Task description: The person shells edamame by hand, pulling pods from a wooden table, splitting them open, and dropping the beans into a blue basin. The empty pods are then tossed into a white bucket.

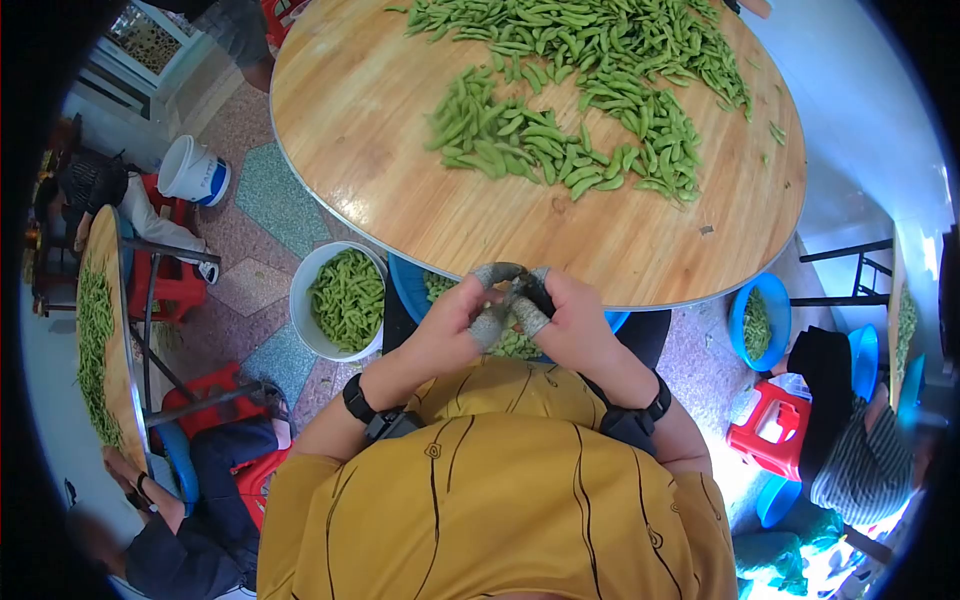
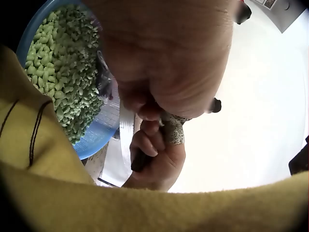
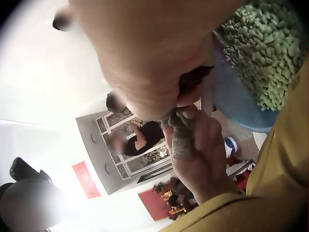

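Note:
My left hand [image 1: 458, 318] and right hand [image 1: 575, 315] meet fingertip to fingertip in front of my yellow shirt, near the table edge. Grey coverings wrap the thumbs and some fingers. In the right wrist view, a green edamame pod [image 3: 185, 119] shows between the pinching fingertips, partly hidden by them. The left wrist view has the fingers of both hands curled together, hiding what they hold. Below the hands sits a blue basin [image 2: 89, 151] with many shelled green beans [image 2: 60, 72] in it.
Unshelled pods [image 1: 640, 110] are heaped on the round wooden table [image 1: 350, 120]. A white bucket [image 1: 318, 347] of pods stands left of the basin. Another white bucket [image 1: 180, 170], a blue tub [image 1: 745, 300] and a red stool [image 1: 770, 430] are on the floor. Other people sit at both sides.

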`<state>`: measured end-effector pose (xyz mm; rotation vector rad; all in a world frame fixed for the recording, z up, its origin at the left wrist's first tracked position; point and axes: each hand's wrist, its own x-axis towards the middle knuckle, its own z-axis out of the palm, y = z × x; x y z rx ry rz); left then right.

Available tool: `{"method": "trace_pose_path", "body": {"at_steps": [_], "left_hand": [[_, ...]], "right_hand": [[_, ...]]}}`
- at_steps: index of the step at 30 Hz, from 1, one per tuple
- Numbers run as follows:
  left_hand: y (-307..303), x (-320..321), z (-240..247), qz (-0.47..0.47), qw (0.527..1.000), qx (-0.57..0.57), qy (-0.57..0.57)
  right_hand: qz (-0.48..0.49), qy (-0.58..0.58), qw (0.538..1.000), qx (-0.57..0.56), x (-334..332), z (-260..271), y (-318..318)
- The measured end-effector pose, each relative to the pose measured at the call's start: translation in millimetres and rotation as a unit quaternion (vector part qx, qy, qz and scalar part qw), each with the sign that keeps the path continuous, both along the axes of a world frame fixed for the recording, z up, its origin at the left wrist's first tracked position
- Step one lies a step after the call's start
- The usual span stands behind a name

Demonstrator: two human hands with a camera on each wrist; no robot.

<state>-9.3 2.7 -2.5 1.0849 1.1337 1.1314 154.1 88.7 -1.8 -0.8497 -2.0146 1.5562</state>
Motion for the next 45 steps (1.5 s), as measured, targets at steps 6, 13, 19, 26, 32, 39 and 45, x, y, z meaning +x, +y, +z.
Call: {"method": "trace_pose_path", "body": {"at_steps": [6, 13, 19, 26, 32, 39, 45], "left_hand": [[-7.9, -9.7, -7.9, 0.021, 0.994, -0.018, 0.108], [-19.1, -20.5, -12.6, -0.007, 0.965, -0.029, 0.26], [-5.9, -8.6, -19.9, -0.029, 0.986, -0.13, -0.096], [-23.1, -41.4, -15.4, 0.111, 0.99, -0.085, -0.009], [-76.5, -127.8, -65.0, 0.252, 0.936, -0.05, 0.242], [-75.7, -126.0, -44.8, 0.297, 0.65, 0.007, 0.7], [-2.2, -49.8, 25.8, 0.219, 0.918, 0.108, 0.313]], "right_hand": [[-0.022, -0.047, 0.987, 0.153, 0.6, 0.4, 2.8], [-0.016, -0.035, 0.991, 0.129, 6.4, -3.8, 8.3], [0.045, -0.068, 0.971, 0.224, 4.2, -1.9, 7.0], [-0.162, -0.144, 0.942, 0.258, -2.8, 28.7, 59.3], [-0.192, -0.257, 0.882, 0.346, -2.9, 6.7, 114.4], [-0.187, -0.195, 0.908, 0.32, -3.1, 7.8, 101.9], [-0.164, -0.158, 0.904, 0.363, -9.9, 13.0, 92.6]]}}
